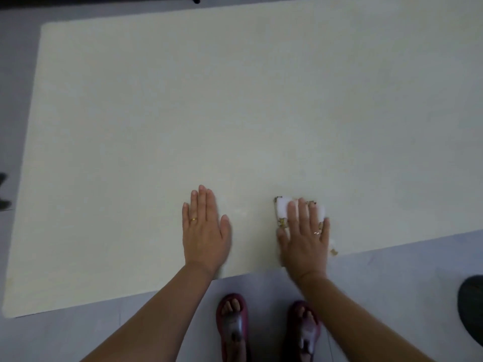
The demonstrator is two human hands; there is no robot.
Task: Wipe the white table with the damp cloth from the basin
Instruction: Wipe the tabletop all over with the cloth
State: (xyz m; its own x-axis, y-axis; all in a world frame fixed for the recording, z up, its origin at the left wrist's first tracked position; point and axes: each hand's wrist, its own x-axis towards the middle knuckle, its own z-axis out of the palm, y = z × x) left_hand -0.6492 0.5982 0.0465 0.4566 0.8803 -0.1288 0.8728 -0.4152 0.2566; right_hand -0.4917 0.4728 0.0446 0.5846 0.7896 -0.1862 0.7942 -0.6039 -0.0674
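The right hand (305, 236) lies flat, fingers spread, pressing the white cloth (283, 208) onto the white table (183, 113) near its front edge. The left hand (205, 231) rests flat beside it — palm down, holding nothing. Sandalled feet (232, 325) stand below that edge — well clear.

Both bare forearms reach forward from the lower edge of the view, angled slightly inward toward each other. The left hand (205, 231) lies palm down and flat, its four fingers straight and held close together, pointing away from the body, with the thumb spread out to the inner side; a thin gold ring sits on one finger. The right hand (305, 236) is also palm down with the fingers extended and a little apart, pressing down flat rather than curling into a grasp, and it too carries a ring. The two hands are level with each other and apart. Below them, both feet stand in dark red open-toed sandals.
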